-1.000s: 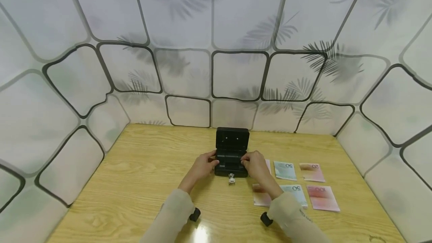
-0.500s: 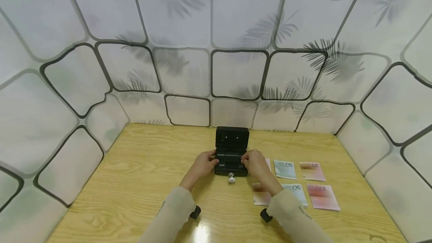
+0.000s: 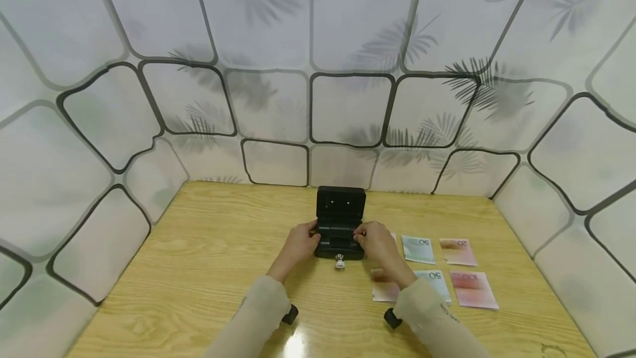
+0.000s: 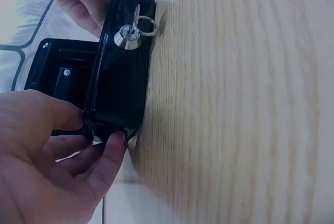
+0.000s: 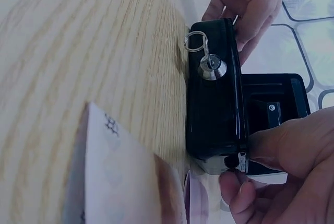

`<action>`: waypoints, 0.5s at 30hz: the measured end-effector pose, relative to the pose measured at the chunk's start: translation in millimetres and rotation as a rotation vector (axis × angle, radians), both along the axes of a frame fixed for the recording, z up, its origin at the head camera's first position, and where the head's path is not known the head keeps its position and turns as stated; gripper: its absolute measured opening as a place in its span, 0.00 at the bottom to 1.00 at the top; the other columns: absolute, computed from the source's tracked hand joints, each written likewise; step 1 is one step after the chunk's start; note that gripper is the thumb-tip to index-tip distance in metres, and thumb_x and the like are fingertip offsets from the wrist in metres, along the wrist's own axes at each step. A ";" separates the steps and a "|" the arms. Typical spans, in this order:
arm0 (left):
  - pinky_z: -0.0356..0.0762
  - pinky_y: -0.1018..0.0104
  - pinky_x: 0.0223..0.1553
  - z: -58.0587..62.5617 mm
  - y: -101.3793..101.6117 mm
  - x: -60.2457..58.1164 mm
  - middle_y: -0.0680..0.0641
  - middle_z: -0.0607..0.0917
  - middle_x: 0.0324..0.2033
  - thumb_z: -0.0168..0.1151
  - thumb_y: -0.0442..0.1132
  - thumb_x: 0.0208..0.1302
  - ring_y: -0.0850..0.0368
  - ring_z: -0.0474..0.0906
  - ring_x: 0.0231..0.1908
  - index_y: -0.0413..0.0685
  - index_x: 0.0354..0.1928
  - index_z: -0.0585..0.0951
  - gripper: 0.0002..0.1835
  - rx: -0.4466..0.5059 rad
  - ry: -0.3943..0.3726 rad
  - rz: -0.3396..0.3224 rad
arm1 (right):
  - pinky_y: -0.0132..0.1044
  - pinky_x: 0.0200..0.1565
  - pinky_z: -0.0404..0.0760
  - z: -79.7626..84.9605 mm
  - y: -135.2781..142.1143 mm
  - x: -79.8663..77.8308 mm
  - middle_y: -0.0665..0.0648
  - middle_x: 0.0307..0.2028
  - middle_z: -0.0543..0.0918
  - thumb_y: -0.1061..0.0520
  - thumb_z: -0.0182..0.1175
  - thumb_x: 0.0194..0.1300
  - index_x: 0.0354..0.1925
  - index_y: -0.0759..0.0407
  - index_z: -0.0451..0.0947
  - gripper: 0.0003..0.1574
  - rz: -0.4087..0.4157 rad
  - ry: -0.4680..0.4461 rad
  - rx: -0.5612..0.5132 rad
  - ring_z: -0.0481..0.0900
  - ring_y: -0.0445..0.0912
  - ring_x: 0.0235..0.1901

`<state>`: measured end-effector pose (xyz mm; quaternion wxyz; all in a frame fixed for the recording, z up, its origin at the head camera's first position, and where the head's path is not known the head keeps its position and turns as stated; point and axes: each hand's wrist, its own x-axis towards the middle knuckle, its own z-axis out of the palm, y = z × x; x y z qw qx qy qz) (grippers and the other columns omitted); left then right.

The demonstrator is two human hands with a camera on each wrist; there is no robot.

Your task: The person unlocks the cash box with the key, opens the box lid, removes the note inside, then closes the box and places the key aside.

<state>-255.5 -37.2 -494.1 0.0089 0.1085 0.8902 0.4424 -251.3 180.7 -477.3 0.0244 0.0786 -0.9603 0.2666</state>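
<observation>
A small black cash box (image 3: 340,201) stands on the table with its lid raised at the back. Its inside shows a black tray (image 3: 339,230) with compartments. A key (image 5: 206,49) on a ring sits in the front lock (image 5: 212,69). My left hand (image 3: 300,243) grips the left side wall, thumb at the top rim and fingers against the outside. On the right side, my right hand (image 3: 376,243) pinches the wall near the rim, thumb on the inner side and fingers outside. The fingertips inside the box are partly hidden in the right wrist view.
Right of the box, several banknotes lie in two rows, among them a green 50 note (image 3: 418,249), a 20 note (image 3: 458,252) and a red 100 note (image 3: 473,290). My right forearm covers some. A patterned curtain (image 3: 278,104) surrounds the wooden table (image 3: 199,269).
</observation>
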 end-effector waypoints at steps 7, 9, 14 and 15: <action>0.85 0.54 0.44 1.4 2.8 -0.1 0.31 0.85 0.53 0.57 0.29 0.72 0.45 0.84 0.46 0.30 0.68 0.76 0.23 0.006 -0.038 0.031 | 0.45 0.31 0.81 6.3 5.2 -5.4 0.54 0.27 0.85 0.54 0.72 0.66 0.46 0.64 0.85 0.16 -0.054 -0.033 -0.110 0.80 0.47 0.26; 0.83 0.50 0.51 2.6 2.9 -0.7 0.30 0.83 0.56 0.57 0.31 0.74 0.41 0.83 0.52 0.29 0.68 0.75 0.23 -0.002 -0.040 0.043 | 0.48 0.35 0.82 9.6 7.2 -7.4 0.58 0.31 0.85 0.53 0.70 0.68 0.48 0.68 0.82 0.19 -0.081 -0.009 -0.152 0.82 0.50 0.30; 0.78 0.46 0.60 8.7 1.6 -5.7 0.29 0.76 0.65 0.56 0.35 0.77 0.37 0.78 0.61 0.25 0.70 0.69 0.26 0.026 -0.039 0.096 | 0.54 0.41 0.80 17.0 10.9 -15.1 0.66 0.39 0.81 0.54 0.64 0.73 0.55 0.75 0.76 0.25 -0.117 0.087 -0.262 0.81 0.58 0.37; 0.79 0.47 0.59 10.4 1.2 -7.4 0.29 0.76 0.65 0.56 0.35 0.77 0.37 0.79 0.60 0.25 0.71 0.68 0.27 0.044 -0.031 0.104 | 0.54 0.42 0.79 18.1 11.5 -17.3 0.67 0.39 0.81 0.55 0.64 0.74 0.56 0.76 0.75 0.25 -0.120 0.107 -0.281 0.80 0.59 0.37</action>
